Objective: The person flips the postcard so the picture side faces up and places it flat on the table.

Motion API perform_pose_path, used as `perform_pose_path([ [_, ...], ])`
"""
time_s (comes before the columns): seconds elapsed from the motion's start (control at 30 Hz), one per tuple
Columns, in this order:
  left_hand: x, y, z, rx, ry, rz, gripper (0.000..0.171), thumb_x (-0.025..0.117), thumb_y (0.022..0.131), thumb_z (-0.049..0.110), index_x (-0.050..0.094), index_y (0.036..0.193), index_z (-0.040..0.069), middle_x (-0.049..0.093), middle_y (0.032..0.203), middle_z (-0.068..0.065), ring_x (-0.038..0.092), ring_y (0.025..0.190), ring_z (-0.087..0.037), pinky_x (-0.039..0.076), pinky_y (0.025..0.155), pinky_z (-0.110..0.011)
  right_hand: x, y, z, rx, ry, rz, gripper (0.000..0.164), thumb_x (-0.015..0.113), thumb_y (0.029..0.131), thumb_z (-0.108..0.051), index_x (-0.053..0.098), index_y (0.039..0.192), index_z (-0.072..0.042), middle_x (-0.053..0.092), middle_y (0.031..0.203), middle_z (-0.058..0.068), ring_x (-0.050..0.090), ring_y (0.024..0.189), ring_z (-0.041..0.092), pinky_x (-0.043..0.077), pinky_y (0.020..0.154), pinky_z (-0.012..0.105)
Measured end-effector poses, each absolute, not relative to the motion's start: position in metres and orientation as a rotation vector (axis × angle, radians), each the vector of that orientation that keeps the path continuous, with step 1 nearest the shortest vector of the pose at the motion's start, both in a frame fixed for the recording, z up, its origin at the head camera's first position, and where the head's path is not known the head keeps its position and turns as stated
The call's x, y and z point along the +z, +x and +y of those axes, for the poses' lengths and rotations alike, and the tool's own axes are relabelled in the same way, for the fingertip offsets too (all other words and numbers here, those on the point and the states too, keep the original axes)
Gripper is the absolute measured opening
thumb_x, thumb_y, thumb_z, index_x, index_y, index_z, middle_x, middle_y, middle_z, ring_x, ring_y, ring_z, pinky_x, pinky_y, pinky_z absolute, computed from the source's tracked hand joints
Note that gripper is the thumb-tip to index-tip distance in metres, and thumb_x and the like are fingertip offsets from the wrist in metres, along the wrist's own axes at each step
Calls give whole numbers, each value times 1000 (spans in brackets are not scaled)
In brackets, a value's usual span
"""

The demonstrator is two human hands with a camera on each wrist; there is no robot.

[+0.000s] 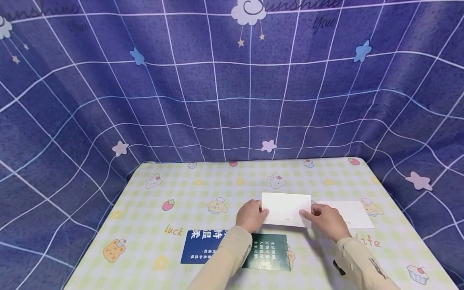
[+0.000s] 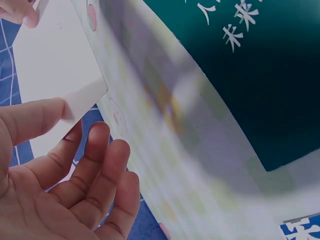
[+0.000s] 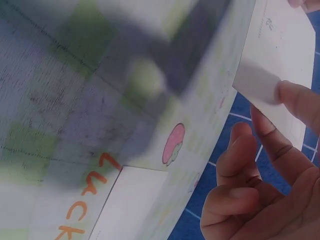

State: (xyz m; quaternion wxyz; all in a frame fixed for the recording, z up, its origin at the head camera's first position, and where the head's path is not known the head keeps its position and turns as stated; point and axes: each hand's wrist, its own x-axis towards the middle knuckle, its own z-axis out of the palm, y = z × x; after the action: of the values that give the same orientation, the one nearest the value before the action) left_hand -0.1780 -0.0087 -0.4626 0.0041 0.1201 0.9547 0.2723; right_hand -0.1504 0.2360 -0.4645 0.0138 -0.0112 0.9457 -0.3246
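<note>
A white card [image 1: 286, 209] with small faint print is held up above the table, tilted toward the head camera. My left hand [image 1: 251, 216] pinches its left edge between thumb and index finger; in the left wrist view the other fingers of that hand [image 2: 75, 175] are loosely bent and free of the card. On the opposite edge, my right hand [image 1: 328, 220] pinches the card [image 3: 280, 55] the same way, thumb on the near face. The card's far face is hidden.
A second white card [image 1: 348, 213] lies on the table [image 1: 145, 201], right of and behind my right hand. Near my left forearm lie a dark green card [image 1: 270, 251] and a blue card [image 1: 199, 245], both with white characters. A blue gridded curtain [image 1: 232, 100] surrounds the table.
</note>
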Motion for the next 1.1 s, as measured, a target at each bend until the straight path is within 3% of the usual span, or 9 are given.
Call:
perform_pose_path([
  [0.87,-463,-159,-32,1000,326,2925,22,68,95,18,57,78,8,48,75,0,45,69,-16,39,64,-31,-462,-140,218,-998,-67,2965,47,69,94,-48,46,69,-16,58,78,-3,45,67,17,35,64,34],
  [1.1,-466,-154,-38,1042,341,2921,21,68,94,18,58,78,9,49,76,0,45,69,-17,39,64,-32,-463,-137,213,-1002,-31,2940,49,69,93,-50,45,68,-16,50,67,-2,42,64,17,32,62,33],
])
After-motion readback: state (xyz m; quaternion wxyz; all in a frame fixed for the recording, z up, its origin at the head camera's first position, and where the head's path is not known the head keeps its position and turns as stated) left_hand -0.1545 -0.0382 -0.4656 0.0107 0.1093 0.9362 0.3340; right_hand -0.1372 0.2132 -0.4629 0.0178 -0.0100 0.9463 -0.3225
